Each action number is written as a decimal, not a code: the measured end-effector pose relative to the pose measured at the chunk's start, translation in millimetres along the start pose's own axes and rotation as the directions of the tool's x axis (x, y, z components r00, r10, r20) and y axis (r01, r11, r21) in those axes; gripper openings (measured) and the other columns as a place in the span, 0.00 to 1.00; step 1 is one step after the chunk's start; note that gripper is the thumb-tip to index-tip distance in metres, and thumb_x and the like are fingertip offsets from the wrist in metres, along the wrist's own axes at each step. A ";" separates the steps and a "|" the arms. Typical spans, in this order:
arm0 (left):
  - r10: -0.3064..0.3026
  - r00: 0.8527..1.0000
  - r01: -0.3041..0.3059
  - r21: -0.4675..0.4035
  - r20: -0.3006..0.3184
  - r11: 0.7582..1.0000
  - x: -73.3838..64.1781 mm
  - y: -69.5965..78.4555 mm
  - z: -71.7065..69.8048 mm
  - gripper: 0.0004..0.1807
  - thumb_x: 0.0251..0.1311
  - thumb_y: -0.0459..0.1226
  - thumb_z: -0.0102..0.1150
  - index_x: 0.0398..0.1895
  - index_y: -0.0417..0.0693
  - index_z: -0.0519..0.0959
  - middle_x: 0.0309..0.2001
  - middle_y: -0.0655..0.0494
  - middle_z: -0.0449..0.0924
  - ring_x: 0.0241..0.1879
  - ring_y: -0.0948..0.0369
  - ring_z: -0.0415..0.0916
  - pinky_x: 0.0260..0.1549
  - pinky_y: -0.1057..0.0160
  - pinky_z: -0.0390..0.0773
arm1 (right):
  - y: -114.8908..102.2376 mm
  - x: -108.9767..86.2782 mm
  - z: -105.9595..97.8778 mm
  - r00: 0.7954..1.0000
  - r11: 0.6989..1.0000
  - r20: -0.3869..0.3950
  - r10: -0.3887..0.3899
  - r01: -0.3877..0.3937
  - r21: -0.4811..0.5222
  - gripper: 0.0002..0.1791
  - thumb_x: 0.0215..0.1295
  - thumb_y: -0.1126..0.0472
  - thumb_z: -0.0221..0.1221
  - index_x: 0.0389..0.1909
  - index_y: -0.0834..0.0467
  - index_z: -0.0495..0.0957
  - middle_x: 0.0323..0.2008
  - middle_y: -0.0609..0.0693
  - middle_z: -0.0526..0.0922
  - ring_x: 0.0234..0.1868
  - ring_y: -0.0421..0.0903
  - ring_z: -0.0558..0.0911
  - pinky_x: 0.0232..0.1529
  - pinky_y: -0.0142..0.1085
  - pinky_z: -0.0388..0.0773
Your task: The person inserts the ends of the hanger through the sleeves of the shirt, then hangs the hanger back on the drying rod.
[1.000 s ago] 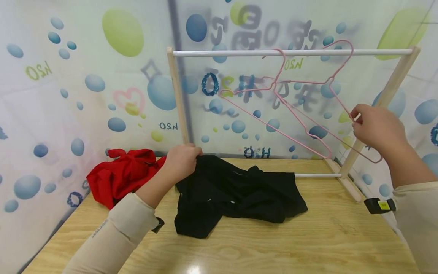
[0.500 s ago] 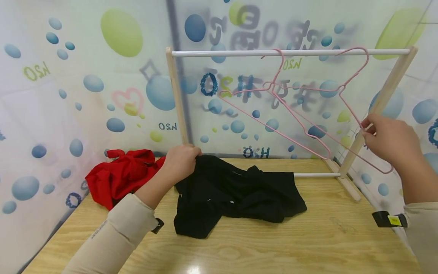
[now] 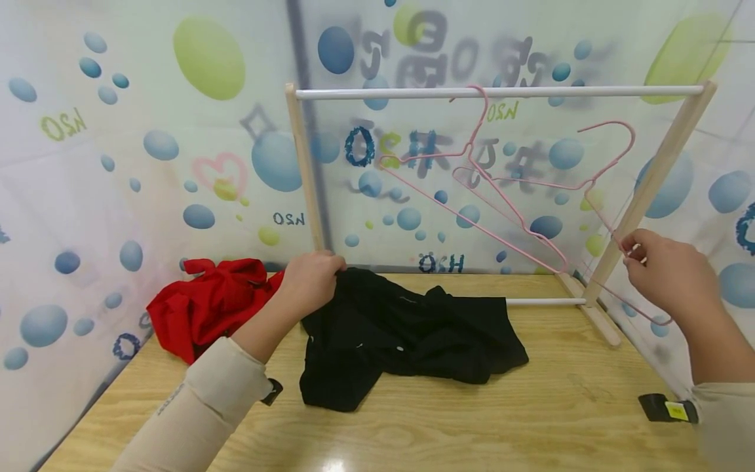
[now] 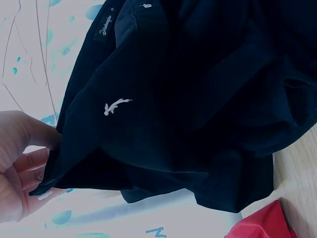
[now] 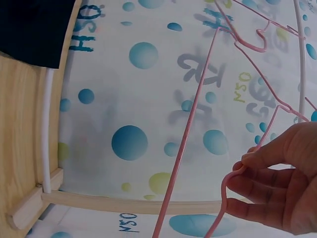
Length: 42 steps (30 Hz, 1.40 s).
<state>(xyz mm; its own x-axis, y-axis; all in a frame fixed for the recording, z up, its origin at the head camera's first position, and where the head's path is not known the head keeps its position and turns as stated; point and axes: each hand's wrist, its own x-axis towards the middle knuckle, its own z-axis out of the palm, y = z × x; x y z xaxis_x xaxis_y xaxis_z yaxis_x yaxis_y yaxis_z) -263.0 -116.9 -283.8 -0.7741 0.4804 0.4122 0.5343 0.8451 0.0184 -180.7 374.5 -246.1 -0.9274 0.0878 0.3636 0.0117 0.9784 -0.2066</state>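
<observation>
My left hand (image 3: 309,278) pinches the edge of a black garment (image 3: 407,334) between thumb and fingers, lifting its far left corner. The rest of the cloth lies crumpled on the table; its exact kind I cannot tell. A label and a small white emblem show on the black cloth in the left wrist view. On the right, my right hand (image 3: 672,275) pinches a pink clothes hanger (image 3: 542,182) by its right shoulder. This hanger's hook stands below the white rail, apart from it. Another pink hanger (image 3: 425,155) hangs from the rail.
A rack with a white top rail (image 3: 389,94) and wooden posts (image 3: 303,164) stands at the back of the table (image 3: 448,426). A crumpled red garment (image 3: 215,301) lies at the left. Patterned cloth walls enclose the back and sides.
My right hand has moved right and then down with its hanger, whose hook went from rail height to below the rail. The left hand and black garment have stayed put.
</observation>
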 end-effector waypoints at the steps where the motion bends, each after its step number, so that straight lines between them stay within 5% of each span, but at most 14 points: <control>1: 0.000 1.000 0.000 0.000 -0.001 1.000 -0.3 0.0 0.2 0.07 0.58 0.29 0.61 0.38 0.43 0.85 0.34 0.49 0.83 0.26 0.56 0.75 0.24 0.62 0.78 | 1.2 -1.5 2.4 1.000 1.000 0.001 0.001 -0.001 0.001 0.11 0.65 0.68 0.52 0.47 0.68 0.69 0.37 0.72 0.79 0.24 0.58 0.77 0.19 0.48 0.72; 8: -0.005 1.000 0.005 0.011 0.002 1.000 -2.4 0.6 0.0 0.08 0.57 0.29 0.61 0.38 0.44 0.84 0.32 0.50 0.82 0.26 0.56 0.74 0.23 0.61 0.77 | 7.4 -12.4 19.2 1.000 1.000 0.020 -0.021 0.020 0.016 0.11 0.64 0.68 0.53 0.45 0.68 0.70 0.37 0.71 0.80 0.23 0.55 0.77 0.18 0.45 0.71; 19: -0.013 1.000 0.013 -0.006 0.010 1.000 -3.2 1.5 0.1 0.07 0.57 0.29 0.62 0.39 0.42 0.84 0.33 0.49 0.82 0.25 0.56 0.73 0.24 0.62 0.78 | 13.0 -29.9 37.7 0.999 0.999 0.036 -0.037 0.037 0.026 0.08 0.62 0.69 0.55 0.41 0.68 0.72 0.32 0.67 0.81 0.26 0.61 0.79 0.23 0.53 0.73; 42: -0.004 1.000 0.004 0.010 0.012 1.000 -1.4 -1.0 2.3 0.08 0.58 0.29 0.61 0.40 0.43 0.85 0.31 0.49 0.81 0.27 0.54 0.76 0.24 0.60 0.78 | 17.9 -58.7 49.3 0.997 0.999 0.071 -0.031 0.029 0.022 0.08 0.62 0.69 0.55 0.41 0.69 0.72 0.30 0.67 0.80 0.21 0.54 0.77 0.17 0.45 0.70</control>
<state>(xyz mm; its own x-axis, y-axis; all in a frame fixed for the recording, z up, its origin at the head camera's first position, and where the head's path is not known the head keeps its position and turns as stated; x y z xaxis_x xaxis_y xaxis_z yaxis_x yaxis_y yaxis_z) -263.3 -117.9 -286.4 -0.7801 0.4801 0.4013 0.5282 0.8490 0.0111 -144.5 377.6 -316.0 -0.9515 0.0440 0.3044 -0.0239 0.9762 -0.2157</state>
